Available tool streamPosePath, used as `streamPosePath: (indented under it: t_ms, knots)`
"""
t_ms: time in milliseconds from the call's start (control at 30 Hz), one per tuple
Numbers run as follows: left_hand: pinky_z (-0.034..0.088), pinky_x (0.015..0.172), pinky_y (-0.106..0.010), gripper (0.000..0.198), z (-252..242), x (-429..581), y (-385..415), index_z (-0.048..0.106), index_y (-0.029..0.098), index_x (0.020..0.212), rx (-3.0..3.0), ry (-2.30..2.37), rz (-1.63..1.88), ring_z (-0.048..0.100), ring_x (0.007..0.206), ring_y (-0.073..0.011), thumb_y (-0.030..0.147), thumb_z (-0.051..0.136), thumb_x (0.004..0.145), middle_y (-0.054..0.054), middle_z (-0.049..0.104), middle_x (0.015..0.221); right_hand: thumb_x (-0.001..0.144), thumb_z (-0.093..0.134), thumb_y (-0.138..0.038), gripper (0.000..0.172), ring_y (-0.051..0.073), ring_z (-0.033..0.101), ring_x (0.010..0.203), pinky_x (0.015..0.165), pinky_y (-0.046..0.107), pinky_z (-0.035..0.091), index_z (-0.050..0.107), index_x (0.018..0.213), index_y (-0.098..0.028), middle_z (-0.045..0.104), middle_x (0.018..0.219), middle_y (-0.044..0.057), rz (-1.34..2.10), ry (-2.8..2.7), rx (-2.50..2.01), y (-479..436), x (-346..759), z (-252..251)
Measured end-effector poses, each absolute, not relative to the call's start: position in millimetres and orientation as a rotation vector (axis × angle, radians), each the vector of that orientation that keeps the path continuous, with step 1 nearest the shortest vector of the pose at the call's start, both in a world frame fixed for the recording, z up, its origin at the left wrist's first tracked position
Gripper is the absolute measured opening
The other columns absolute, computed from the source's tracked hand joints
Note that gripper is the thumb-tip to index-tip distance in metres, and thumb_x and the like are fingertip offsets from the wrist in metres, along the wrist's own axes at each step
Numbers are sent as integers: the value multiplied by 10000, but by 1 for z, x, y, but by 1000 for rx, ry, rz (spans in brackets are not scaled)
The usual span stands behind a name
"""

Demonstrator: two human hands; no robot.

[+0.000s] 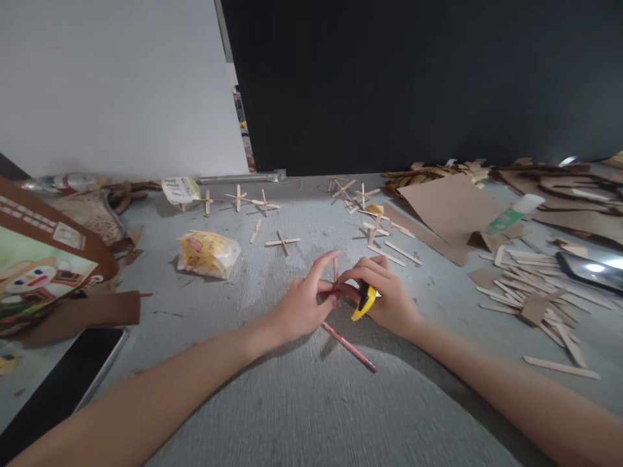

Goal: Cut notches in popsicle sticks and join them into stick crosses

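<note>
Around a small wooden craft stick (335, 267), the fingers of my left hand (309, 301) are closed in a pinch; part of the stick is hidden by them. My right hand (392, 301) grips a yellow and black utility knife (365, 303), close against my left fingertips. The blade cannot be made out behind the fingers. On the table just below both hands lies a pink pencil (351, 348). Beyond them, a flat cross of craft sticks (283, 242) rests on the table, with a short stick piece (256, 231) beside it.
Several stick crosses (238, 198) stand at the back. A crumpled yellow packet (207, 254) and a phone (63, 389) lie left. On the right are a pile of craft sticks (525, 285), a glue stick (516, 214), cardboard (442, 207) and another dark device (591, 269).
</note>
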State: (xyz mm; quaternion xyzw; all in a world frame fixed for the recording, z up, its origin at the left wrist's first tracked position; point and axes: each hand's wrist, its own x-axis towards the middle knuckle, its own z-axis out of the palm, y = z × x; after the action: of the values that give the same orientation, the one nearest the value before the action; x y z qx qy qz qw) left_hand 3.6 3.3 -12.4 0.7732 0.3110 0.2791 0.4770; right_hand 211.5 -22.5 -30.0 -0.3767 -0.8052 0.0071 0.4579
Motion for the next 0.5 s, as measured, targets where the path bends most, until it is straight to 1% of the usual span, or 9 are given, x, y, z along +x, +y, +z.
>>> streamPosePath:
  t_ms: [67, 200, 333, 433, 500]
  knots:
    - [585, 964, -419, 748, -12, 4, 3, 324, 277, 1644, 1876, 753, 688, 796, 952, -229, 180, 628, 968, -46, 846, 1032, 1073, 627, -252, 42, 147, 580, 681, 766, 377, 352, 641, 1034, -245, 654, 798, -25, 13, -1982, -923, -23, 212, -30]
    - [599, 909, -386, 766, -14, 5, 4, 318, 272, 1647, 1840, 744, 701, 798, 909, -222, 173, 630, 954, -40, 844, 987, 1062, 633, -216, 41, 152, 600, 707, 775, 376, 345, 649, 1037, -245, 669, 823, -16, 1, -1991, -917, -24, 212, -29]
    - [594, 850, -352, 766, -15, 6, 5, 320, 265, 1643, 1825, 737, 703, 786, 867, -212, 195, 638, 950, -38, 839, 957, 1058, 612, -173, 82, 156, 613, 734, 786, 373, 340, 655, 1068, -242, 685, 863, -1, -36, -2046, -907, -23, 217, -28]
    - [582, 762, -315, 783, -16, 7, 6, 323, 234, 1641, 1804, 730, 692, 766, 791, -202, 195, 648, 930, -41, 825, 891, 1069, 567, -158, 127, 172, 621, 794, 831, 382, 329, 656, 1106, -240, 691, 900, 15, -90, -2159, -899, -20, 223, -28]
    - [570, 734, -299, 784, -16, 8, 7, 333, 220, 1637, 1794, 733, 687, 749, 761, -192, 189, 647, 919, -42, 815, 865, 1073, 545, -152, 154, 178, 614, 813, 854, 388, 320, 658, 1122, -244, 686, 921, 23, -95, -2229, -909, -19, 226, -29]
